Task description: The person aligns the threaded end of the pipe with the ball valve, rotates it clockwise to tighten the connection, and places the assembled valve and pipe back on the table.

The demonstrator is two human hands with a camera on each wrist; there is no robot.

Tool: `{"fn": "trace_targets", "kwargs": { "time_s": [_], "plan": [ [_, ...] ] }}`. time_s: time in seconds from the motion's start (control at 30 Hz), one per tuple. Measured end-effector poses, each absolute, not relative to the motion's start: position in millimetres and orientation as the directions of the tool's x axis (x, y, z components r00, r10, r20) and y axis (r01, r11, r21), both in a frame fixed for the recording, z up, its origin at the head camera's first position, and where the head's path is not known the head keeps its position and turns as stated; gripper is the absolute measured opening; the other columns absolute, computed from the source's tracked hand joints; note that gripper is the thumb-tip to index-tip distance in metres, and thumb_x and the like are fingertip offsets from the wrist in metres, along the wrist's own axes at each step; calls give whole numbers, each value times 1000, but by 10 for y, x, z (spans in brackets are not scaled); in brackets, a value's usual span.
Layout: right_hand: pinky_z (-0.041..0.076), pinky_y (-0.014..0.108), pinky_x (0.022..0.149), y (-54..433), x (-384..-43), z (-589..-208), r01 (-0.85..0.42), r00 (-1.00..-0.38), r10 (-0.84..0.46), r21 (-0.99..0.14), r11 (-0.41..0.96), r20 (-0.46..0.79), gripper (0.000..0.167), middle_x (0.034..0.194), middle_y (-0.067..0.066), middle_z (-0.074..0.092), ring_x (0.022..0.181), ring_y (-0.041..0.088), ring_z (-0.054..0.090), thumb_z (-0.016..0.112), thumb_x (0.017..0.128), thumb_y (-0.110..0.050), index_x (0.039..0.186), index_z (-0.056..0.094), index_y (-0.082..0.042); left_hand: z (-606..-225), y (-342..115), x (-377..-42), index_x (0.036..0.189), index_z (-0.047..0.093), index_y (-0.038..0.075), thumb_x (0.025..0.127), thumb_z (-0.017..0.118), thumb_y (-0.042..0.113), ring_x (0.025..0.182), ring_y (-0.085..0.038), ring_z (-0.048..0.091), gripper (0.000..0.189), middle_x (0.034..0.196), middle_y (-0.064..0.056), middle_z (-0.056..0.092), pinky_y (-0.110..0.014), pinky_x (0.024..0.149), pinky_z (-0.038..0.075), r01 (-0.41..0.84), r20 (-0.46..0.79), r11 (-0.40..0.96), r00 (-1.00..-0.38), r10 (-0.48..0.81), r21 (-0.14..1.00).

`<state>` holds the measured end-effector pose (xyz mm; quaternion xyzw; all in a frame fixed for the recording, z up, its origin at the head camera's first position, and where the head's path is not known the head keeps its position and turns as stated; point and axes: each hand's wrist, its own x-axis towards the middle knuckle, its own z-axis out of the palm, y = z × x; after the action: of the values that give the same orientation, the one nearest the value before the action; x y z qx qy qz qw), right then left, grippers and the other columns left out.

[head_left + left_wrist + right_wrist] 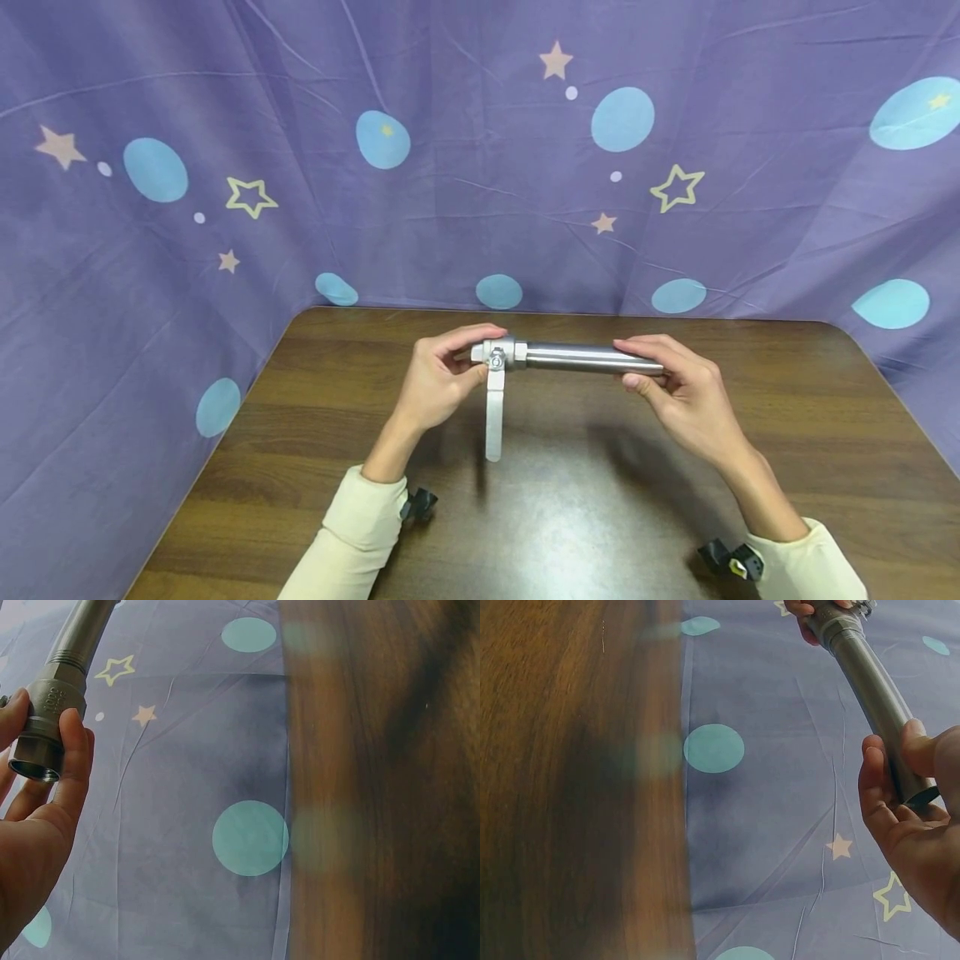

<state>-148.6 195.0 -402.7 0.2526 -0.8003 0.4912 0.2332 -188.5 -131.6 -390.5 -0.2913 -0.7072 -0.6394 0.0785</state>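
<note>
A metal ball valve (510, 351) and a straight steel pipe (577, 357) are joined end to end, held level above the table. My left hand (441, 379) pinches the valve body between thumb and fingers. The valve's pale lever handle (494, 421) points toward me. At the other end, my right hand (686, 392) grips the pipe between thumb and fingers. In the left wrist view, the open end of the valve (36, 759) faces the camera, and threads show where the pipe enters. The pipe's open far end (921, 796) shows in the right wrist view.
Below the hands is a brown wooden table (315, 417). A purple curtain (465, 233) with stars and blue dots hangs behind it and along the sides. Black wrist mounts (418, 504) sit at both sleeves, close over the tabletop.
</note>
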Motion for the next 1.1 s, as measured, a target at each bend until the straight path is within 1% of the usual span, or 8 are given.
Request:
{"fn": "trace_targets", "kwargs": {
  "time_s": [0.23, 0.4, 0.53, 0.67, 0.73, 0.9, 0.97, 1.1],
  "plan": [
    [56, 11, 61, 1949, -1499, -4030, -663, -736, -199, -629, 405, 648, 52, 115, 10, 76, 82, -3, 66, 79, 81, 20, 129, 75, 0, -3903, -1316, -1886, 126, 73, -10, 81, 67, -21, 105, -7, 71, 47, 128, -28, 74, -28, 89, 68, 512, 483, 10, -818, 312, 859],
    [54, 10, 63, 1949, -1492, -4018, -651, -746, -200, -631, 422, 635, 52, 114, 7, 76, 84, -3, 65, 79, 82, 18, 130, 75, -3, -3898, -1321, -1878, 126, 73, -9, 81, 68, -21, 104, -7, 71, 47, 127, -27, 75, -26, 88, 67, 513, 483, 16, -819, 311, 859],
    [53, 11, 61, 1945, -1484, -4008, -653, -744, -203, -629, 422, 637, 52, 115, 4, 75, 80, -2, 64, 78, 82, 18, 129, 75, -3, -3910, -1320, -1883, 126, 73, -9, 81, 68, -20, 104, -6, 71, 46, 127, -28, 75, -26, 88, 67, 514, 485, 14, -818, 311, 858],
    [55, 12, 58, 1946, -1483, -4016, -657, -744, -198, -646, 390, 638, 48, 120, 1, 74, 76, -2, 62, 75, 83, 22, 126, 74, 2, -3908, -1312, -1880, 126, 73, -10, 81, 68, -21, 104, -6, 71, 47, 128, -28, 74, -26, 88, 67, 514, 486, 11, -817, 311, 858],
    [58, 12, 61, 1946, -1482, -4022, -651, -752, -190, -665, 367, 631, 47, 123, 0, 73, 82, -2, 64, 74, 84, 23, 126, 74, 4, -3905, -1308, -1879, 126, 73, -10, 81, 68, -21, 105, -6, 71, 47, 128, -28, 74, -26, 88, 67, 513, 485, 12, -818, 311, 858],
    [65, 16, 79, 1939, -1469, -4021, -639, -769, -206, -714, 287, 605, 51, 127, 2, 71, 104, 1, 69, 77, 82, 24, 129, 72, 7, -3906, -1307, -1878, 126, 73, -9, 81, 68, -21, 105, -6, 71, 47, 128, -27, 74, -29, 90, 68, 506, 476, 22, -824, 306, 862],
    [66, 19, 83, 1938, -1462, -4016, -632, -775, -218, -728, 264, 594, 54, 128, 2, 69, 107, 3, 70, 77, 80, 24, 131, 71, 7, -3909, -1311, -1876, 126, 73, -9, 81, 68, -21, 105, -6, 71, 47, 128, -27, 75, -29, 90, 68, 503, 473, 25, -827, 304, 864],
    [66, 18, 79, 1947, -1459, -4016, -625, -781, -224, -728, 281, 583, 54, 128, 8, 70, 105, 2, 70, 77, 81, 24, 132, 71, 6, -3914, -1314, -1879, 126, 73, -9, 81, 68, -21, 105, -6, 71, 47, 128, -27, 75, -28, 90, 67, 504, 474, 24, -826, 304, 863]
  ]
}}
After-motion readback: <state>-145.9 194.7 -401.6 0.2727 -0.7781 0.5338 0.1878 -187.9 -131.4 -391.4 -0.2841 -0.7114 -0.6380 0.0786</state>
